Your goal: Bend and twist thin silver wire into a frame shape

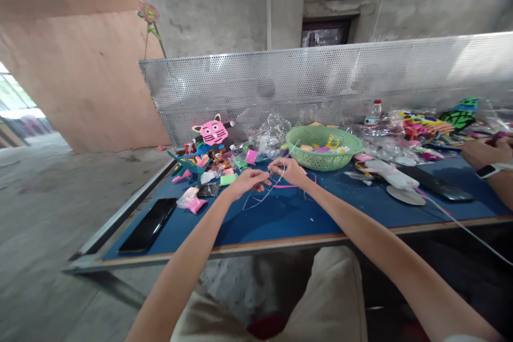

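My left hand (249, 181) and my right hand (289, 171) meet above the blue tabletop, fingertips close together. Between them runs a thin, pale, bent wire (261, 204), curving below the hands and rising past the right one. Both hands pinch it; the exact grip points are too small to make out. A pink strip (285, 186) lies on the table under my right hand. Just behind that hand stands a green plastic basket (326, 162) with colourful pieces in it. Near my left hand are a light green packet (228, 179) and a pink packet (251, 156).
A black phone (148, 224) lies at the left front. Clay figures, one with a pink cat face (214, 132), crowd the back left. Right of the basket are plastic bags, a bottle (373, 114), a white device (393, 173) with a cable, and another person's hand (483, 154).
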`<state>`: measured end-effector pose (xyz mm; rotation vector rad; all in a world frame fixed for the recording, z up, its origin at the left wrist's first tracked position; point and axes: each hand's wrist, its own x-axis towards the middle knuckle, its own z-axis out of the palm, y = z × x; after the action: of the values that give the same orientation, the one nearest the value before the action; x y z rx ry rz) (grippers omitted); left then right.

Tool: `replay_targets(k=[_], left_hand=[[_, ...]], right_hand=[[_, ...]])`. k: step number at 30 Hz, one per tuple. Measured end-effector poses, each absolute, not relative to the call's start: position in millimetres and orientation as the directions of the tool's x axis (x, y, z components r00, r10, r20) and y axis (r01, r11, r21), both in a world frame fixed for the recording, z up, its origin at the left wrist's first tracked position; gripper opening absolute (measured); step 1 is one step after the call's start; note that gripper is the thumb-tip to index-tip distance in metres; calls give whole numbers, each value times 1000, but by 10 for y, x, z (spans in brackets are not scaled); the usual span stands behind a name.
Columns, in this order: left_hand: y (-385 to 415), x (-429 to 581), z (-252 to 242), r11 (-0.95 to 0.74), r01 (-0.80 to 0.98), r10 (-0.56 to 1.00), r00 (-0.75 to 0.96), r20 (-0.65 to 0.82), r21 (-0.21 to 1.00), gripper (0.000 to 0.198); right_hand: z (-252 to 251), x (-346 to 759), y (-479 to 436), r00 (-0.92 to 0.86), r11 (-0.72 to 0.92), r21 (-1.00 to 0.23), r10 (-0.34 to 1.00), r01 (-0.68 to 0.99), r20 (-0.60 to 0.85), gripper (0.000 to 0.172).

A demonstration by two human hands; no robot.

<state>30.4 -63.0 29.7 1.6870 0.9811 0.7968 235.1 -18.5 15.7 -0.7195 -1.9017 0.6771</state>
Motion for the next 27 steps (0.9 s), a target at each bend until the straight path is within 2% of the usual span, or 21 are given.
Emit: replay_targets(k=[2,5,7,10,15,23,25,27], left_hand=[[-627,296,312,-321,287,874,456,166,903,49],[-598,280,315,-538,384,825,422,375,751,44],[-574,255,314,-618,422,782,419,462,663,38],[-563,201,329,-668,435,743,436,508,604,34],[-596,157,355,-683,389,727,446,522,618,32],[-597,187,319,-600,266,764,469,442,755,28],[-593,195,315,-604,270,765,460,450,750,28],[-591,206,315,-642,342,755,438,488,686,27]], right_hand=[[191,2346,-237,-360,745,-610,666,271,653,24],[219,2319,-300,-359,814,-461,572,352,737,22],[222,2295,-323,-357,830,-425,544,361,759,21],[210,2272,-323,-357,832,-449,548,326,756,19],[180,2265,-297,-375,845,-444,531,297,760,14],[151,2249,-283,-383,865,-340,475,369,792,18],[140,2254,-270,-381,872,-307,450,380,807,18],[135,2257,-263,-379,874,-312,450,372,809,18]])
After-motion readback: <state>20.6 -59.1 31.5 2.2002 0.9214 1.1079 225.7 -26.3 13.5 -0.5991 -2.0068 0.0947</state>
